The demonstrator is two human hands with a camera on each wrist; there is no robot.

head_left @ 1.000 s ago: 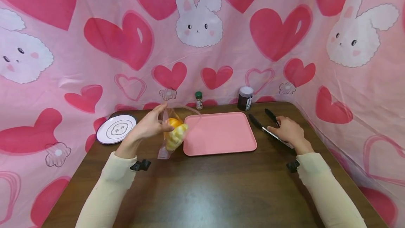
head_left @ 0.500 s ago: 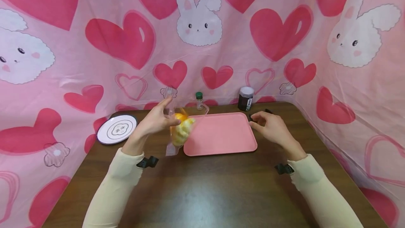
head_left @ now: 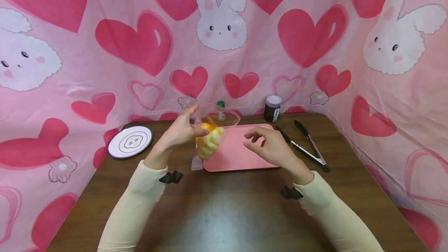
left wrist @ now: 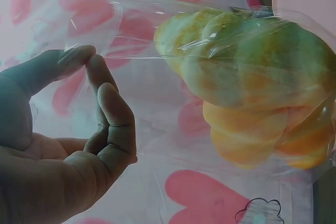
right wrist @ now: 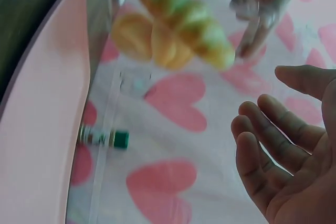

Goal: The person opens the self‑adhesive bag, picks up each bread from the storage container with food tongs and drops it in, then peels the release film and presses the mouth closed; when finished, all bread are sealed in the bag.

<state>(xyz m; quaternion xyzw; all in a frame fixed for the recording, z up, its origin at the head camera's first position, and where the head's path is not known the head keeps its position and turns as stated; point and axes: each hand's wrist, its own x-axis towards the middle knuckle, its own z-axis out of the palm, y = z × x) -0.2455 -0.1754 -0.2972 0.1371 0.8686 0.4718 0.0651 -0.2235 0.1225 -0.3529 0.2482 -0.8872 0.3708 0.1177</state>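
Note:
My left hand pinches the upper edge of a clear plastic bag between thumb and forefinger. Inside the bag hang bread rolls: a pale yellow-green twisted one and an orange one. In the head view the bag hangs over the left end of a pink tray. My right hand is above the tray's right part, holding nothing. Its fingers are loosely bent, with the thumb apart from them, as the right wrist view shows. A gap separates it from the bag.
Black-handled metal tongs lie spread on the table right of the tray. A white plate with a dark rim sits at the left. Behind the tray stand a green-capped spice bottle and a dark jar with a pale lid.
My right hand has left the tongs and moved left to above the tray. My left hand has carried the bag of bread rolls rightward, to the tray's left end.

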